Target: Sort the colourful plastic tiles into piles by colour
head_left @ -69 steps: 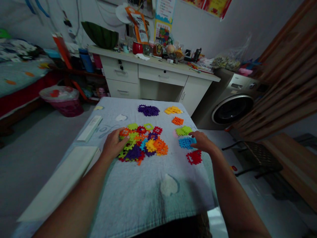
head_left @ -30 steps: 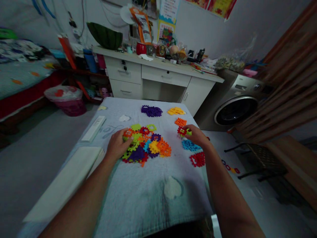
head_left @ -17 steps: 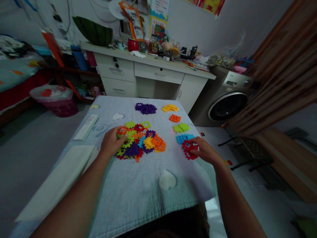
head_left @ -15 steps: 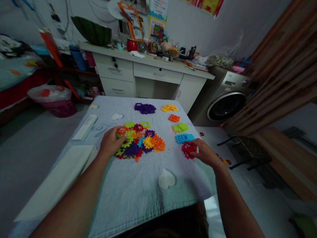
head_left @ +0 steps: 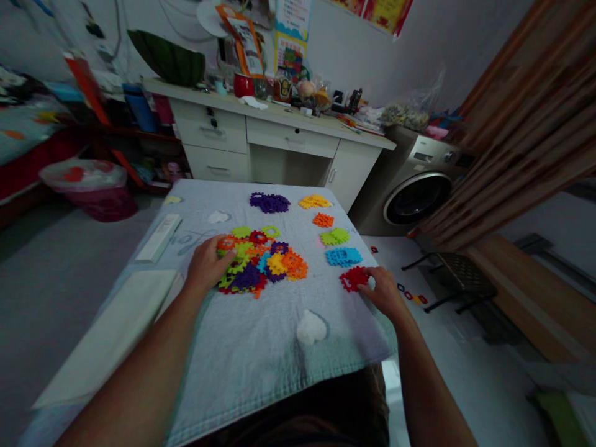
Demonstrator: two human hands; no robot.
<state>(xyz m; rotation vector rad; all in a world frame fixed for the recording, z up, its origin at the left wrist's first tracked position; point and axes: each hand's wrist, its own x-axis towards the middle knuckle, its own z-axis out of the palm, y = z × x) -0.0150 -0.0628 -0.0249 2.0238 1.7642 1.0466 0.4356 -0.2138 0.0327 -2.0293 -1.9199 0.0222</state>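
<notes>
A mixed heap of notched plastic building pieces (head_left: pixel 254 261) in several colours lies mid-table. My left hand (head_left: pixel 205 264) rests against the heap's left side, thumb stretched over green pieces and fingers apart. At the right edge of the table, my right hand (head_left: pixel 384 290) has thumb and fingertips on the right end of a small red pile of pieces (head_left: pixel 352 279). A bit of pale cloth pattern shows between that thumb and forefinger. Just beyond the red pile are blue pieces (head_left: pixel 343 256), then green pieces (head_left: pixel 334 236), orange pieces (head_left: pixel 323 220) and yellow pieces (head_left: pixel 314 201).
Purple pieces (head_left: pixel 269 202) form a pile at the table's far side. A long white box (head_left: pixel 159 238) and a white flat item (head_left: pixel 109 332) lie along the left edge. Beyond stand a cluttered desk (head_left: pixel 291 133) and a washing machine (head_left: pixel 416 180). A few pieces (head_left: pixel 416 298) are on the floor.
The view has shifted slightly. My right hand sits farther toward the right end of the red pile, uncovering pale cloth beside it. My left hand stays at the heap.
</notes>
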